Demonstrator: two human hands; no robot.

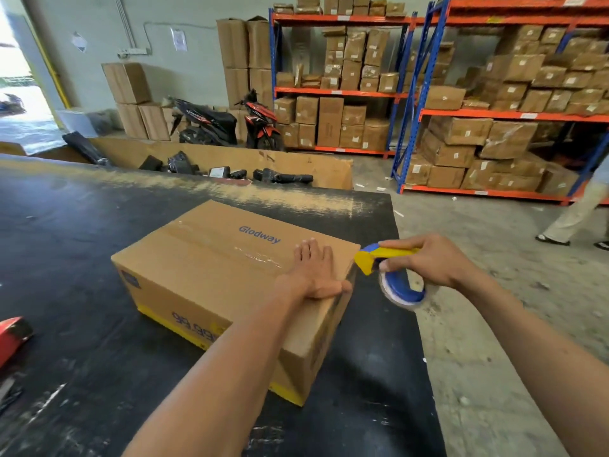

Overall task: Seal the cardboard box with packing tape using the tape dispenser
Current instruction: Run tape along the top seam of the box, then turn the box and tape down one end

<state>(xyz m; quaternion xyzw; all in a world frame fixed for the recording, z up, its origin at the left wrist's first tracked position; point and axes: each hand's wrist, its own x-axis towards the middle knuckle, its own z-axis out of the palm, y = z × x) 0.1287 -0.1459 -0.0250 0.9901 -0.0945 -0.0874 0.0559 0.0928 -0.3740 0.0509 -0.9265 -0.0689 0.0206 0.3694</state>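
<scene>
Your left hand (313, 272) lies flat and open on the top of the cardboard box (211, 275), near its right end, fingers spread and holding nothing. The box sits closed on the black table (66, 258), with clear packing tape (260, 255) running along its centre seam. Your right hand (428, 262) is closed around the yellow and blue tape dispenser (389, 272), just beside the box's right edge, its yellow head at the top corner.

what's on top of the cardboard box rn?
The left hand lies flat on the cardboard box, near its right edge. Clear tape runs along the top seam, beside blue "Glodway" print. The hand covers the seam's end; box contents are hidden.
</scene>
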